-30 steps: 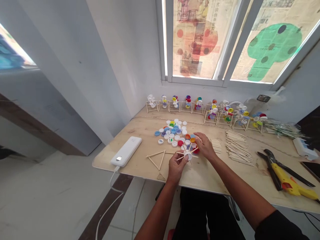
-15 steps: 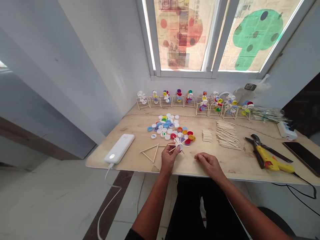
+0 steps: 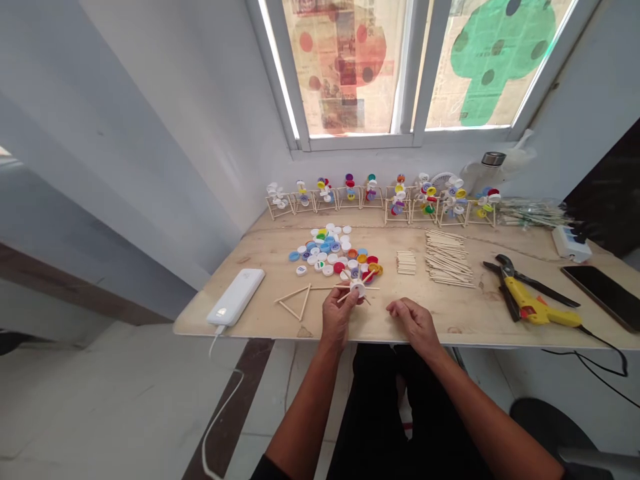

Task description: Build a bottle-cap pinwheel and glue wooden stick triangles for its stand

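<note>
My left hand (image 3: 338,313) pinches a small wheel made of a white bottle cap with wooden sticks radiating from it (image 3: 358,289), held just above the wooden table (image 3: 450,317). My right hand (image 3: 413,319) rests on the table near the front edge, fingers loosely curled, holding nothing that I can see. A pile of coloured bottle caps (image 3: 334,255) lies just beyond the wheel. A triangle of glued sticks (image 3: 296,302) lies left of my left hand.
A white power bank (image 3: 236,297) with a cable sits at the left. Stick bundles (image 3: 447,259), a short stick stack (image 3: 406,262), a yellow glue gun (image 3: 535,310), black pliers (image 3: 505,270) and a phone (image 3: 603,288) lie to the right. Finished cap wheels (image 3: 380,195) line the back wall.
My right hand has drawn back from the cap pile to the table's front edge. The left hand keeps hold of the stick wheel. The camera has tilted, showing more of the right side.
</note>
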Tool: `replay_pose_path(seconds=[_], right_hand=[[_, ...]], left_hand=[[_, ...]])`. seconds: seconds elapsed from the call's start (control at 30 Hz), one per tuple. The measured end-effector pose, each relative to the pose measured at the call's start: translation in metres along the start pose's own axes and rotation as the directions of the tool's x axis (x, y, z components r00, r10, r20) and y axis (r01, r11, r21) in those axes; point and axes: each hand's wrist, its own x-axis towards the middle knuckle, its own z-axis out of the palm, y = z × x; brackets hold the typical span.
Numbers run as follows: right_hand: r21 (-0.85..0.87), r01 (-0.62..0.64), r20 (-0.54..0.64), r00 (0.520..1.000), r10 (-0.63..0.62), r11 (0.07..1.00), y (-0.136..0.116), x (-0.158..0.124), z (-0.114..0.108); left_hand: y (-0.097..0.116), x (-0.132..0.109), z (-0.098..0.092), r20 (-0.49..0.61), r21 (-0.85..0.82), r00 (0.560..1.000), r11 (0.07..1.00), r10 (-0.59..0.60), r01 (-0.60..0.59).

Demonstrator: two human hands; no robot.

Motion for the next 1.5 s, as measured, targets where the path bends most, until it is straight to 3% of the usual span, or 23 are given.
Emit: replay_pose_path(seconds=[0.17, 0.2, 0.27, 0.3, 0.37, 0.4, 0.43, 0.47, 0.5, 0.53, 0.57, 0.63, 0.7, 0.77, 0.83, 0.87, 0.9, 0.93, 1.03, 1.1, 1.27, 1.37, 1.5], right_hand=[[-0.262, 0.052, -0.099, 0.992, -0.081, 0.964, 0.005, 0.001, -0.006], [-0.318, 0.059, -0.071, 0.994, -0.086, 0.946, 0.002, -0.004, -0.002], [-0.334, 0.145, 0.119, 0.987, -0.111, 0.932, -0.012, -0.019, 0.013], [-0.262, 0.226, 0.284, 0.947, -0.149, 0.938, -0.022, -0.028, 0.021], [0.018, 0.322, 0.598, 0.756, -0.268, 0.947, -0.042, -0.042, 0.034], [0.128, 0.315, 0.671, 0.671, -0.316, 0.940, -0.049, -0.044, 0.035], [0.165, 0.301, 0.672, 0.662, -0.330, 0.939, -0.052, -0.043, 0.034], [0.134, 0.298, 0.622, 0.717, -0.315, 0.945, -0.051, -0.037, 0.029], [0.039, 0.295, 0.519, 0.811, -0.271, 0.955, -0.046, -0.029, 0.023], [-0.102, 0.267, 0.377, 0.902, -0.211, 0.958, -0.038, -0.019, 0.016], [-0.252, 0.227, 0.237, 0.957, -0.167, 0.941, -0.029, -0.008, 0.011], [-0.486, 0.136, 0.074, 0.991, -0.114, 0.863, -0.012, 0.005, 0.011], [-0.574, 0.189, 0.157, 0.980, -0.120, 0.797, -0.006, 0.002, 0.027], [-0.482, 0.406, 0.417, 0.885, -0.204, 0.777, -0.015, -0.014, 0.053], [-0.234, 0.599, 0.645, 0.685, -0.339, 0.766, -0.032, -0.032, 0.078], [-0.120, 0.629, 0.696, 0.605, -0.387, 0.768, -0.040, -0.037, 0.086], [-0.050, 0.635, 0.707, 0.567, -0.422, 0.771, -0.047, -0.040, 0.090], [-0.029, 0.629, 0.691, 0.574, -0.439, 0.777, -0.052, -0.039, 0.091], [-0.211, 0.586, 0.561, 0.728, -0.394, 0.782, -0.051, -0.021, 0.081], [-0.378, 0.539, 0.503, 0.802, -0.322, 0.753, -0.040, -0.007, 0.072], [-0.576, 0.459, 0.450, 0.869, -0.207, 0.676, -0.012, -0.006, 0.041], [-0.663, 0.347, 0.323, 0.932, -0.164, 0.664, 0.005, -0.029, -0.005], [-0.809, 0.141, 0.116, 0.990, -0.079, 0.571, 0.032, -0.087, -0.095]], left_hand=[[0.009, -0.010, 0.001, -0.050, -0.044, 0.998, 0.998, 0.031, -0.034], [0.012, -0.011, 0.000, -0.054, -0.047, 0.998, 0.998, 0.039, -0.041], [0.021, -0.015, -0.002, -0.064, -0.066, 0.996, 0.996, 0.062, -0.067], [0.026, -0.016, -0.003, -0.071, -0.080, 0.994, 0.993, 0.077, -0.083], [0.038, -0.021, -0.006, -0.064, -0.095, 0.993, 0.990, 0.101, -0.107], [0.044, -0.024, -0.007, -0.066, -0.099, 0.991, 0.987, 0.118, -0.124], [0.049, -0.027, -0.008, -0.062, -0.095, 0.990, 0.987, 0.125, -0.130], [0.054, -0.031, -0.009, -0.062, -0.090, 0.989, 0.986, 0.132, -0.138], [0.059, -0.034, -0.010, -0.065, -0.085, 0.988, 0.986, 0.138, -0.143], [0.062, -0.037, -0.011, -0.069, -0.082, 0.987, 0.986, 0.142, -0.148], [0.064, -0.040, -0.011, -0.072, -0.081, 0.987, 0.985, 0.145, -0.151], [0.067, -0.044, -0.009, -0.074, -0.090, 0.986, 0.984, 0.149, -0.156], [0.069, -0.047, -0.006, -0.068, -0.106, 0.985, 0.981, 0.156, -0.163], [0.071, -0.050, -0.002, -0.063, -0.110, 0.983, 0.978, 0.171, -0.177], [0.076, -0.053, 0.000, -0.056, -0.096, 0.980, 0.976, 0.192, -0.197], [0.079, -0.055, 0.000, -0.053, -0.082, 0.977, 0.974, 0.205, -0.209], [0.081, -0.058, -0.002, -0.051, -0.068, 0.975, 0.973, 0.217, -0.220], [0.083, -0.060, -0.003, -0.051, -0.058, 0.973, 0.972, 0.224, -0.227], [0.084, -0.066, -0.008, -0.067, -0.072, 0.975, 0.974, 0.212, -0.217], [0.080, -0.067, -0.008, -0.065, -0.095, 0.980, 0.977, 0.186, -0.191], [0.066, -0.063, 0.003, -0.008, -0.098, 0.994, 0.990, 0.106, -0.106], [0.060, -0.063, 0.008, 0.014, -0.100, 0.998, 0.993, 0.062, -0.061], [0.054, -0.062, 0.008, 0.029, -0.067, 0.999, 0.997, 0.039, -0.037]])
